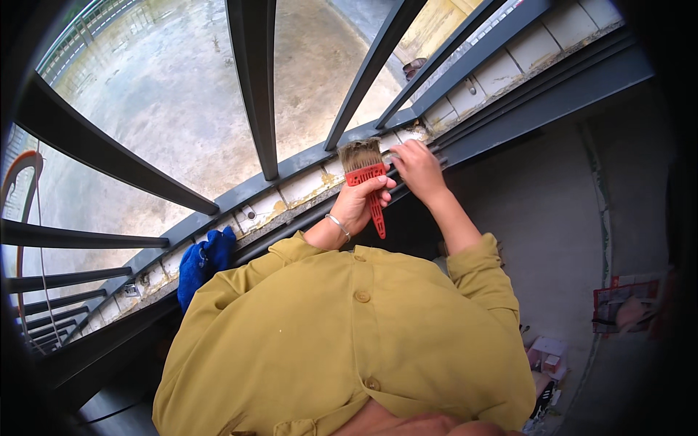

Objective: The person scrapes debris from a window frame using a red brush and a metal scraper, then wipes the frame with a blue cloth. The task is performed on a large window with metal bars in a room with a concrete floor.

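My left hand (354, 206) is closed round the red plastic handle of a wide flat brush (366, 173). Its dusty, greyish-brown bristles point away from me, over the tiled sill (302, 187) at the foot of the dark metal bars. Beside the bristles, on their right, my right hand (420, 171) is closed with bent fingers above the sill and the dark window track. A small greyish spot shows at its fingertips, but I cannot make out what they hold, if anything.
Dark metal bars (254, 87) rise along the sill, with a wet concrete surface beyond. Blue cloth (206, 263) lies on the sill at left. Down on the right are a red-edged bag (627, 305) and a pinkish box (547, 356). An orange curved object (23, 163) hangs at far left.
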Tool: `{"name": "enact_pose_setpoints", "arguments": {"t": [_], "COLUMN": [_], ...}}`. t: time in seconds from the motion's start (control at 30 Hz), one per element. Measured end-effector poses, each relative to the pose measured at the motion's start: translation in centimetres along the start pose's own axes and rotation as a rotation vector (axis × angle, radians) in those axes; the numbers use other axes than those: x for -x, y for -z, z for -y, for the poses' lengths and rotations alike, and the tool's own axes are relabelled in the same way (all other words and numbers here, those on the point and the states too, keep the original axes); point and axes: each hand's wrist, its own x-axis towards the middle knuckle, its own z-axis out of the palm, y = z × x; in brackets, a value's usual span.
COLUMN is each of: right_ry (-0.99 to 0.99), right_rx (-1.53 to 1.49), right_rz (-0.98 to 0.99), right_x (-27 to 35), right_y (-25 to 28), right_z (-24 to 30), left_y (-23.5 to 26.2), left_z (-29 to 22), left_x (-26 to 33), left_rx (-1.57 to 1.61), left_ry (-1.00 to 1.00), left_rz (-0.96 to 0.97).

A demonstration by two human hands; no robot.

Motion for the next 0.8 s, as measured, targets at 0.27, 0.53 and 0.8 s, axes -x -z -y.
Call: {"name": "enact_pose_setpoints", "arguments": {"t": [0.27, 0.53, 0.8], "right_ry": [-0.111, 0.382, 0.422], "right_rx": [0.076, 0.155, -0.142], "right_rz": [0.45, -0.352, -0.384], "right_x": [-4.8, 2.8, 9.3], "right_y": [-3.5, 4.4, 2.3], "right_z": [-1.2, 0.4, 5.4], "left_y": [-0.1, 1.0, -0.2], "left_z": [-0.2, 0.6, 0.1], "left_x": [0.0, -0.5, -0.3], "left_rx": [-0.024, 0.02, -0.008], "left_ry": [0.066, 0.099, 0.084], "left_rz": [0.012, -0.021, -0.016]}}
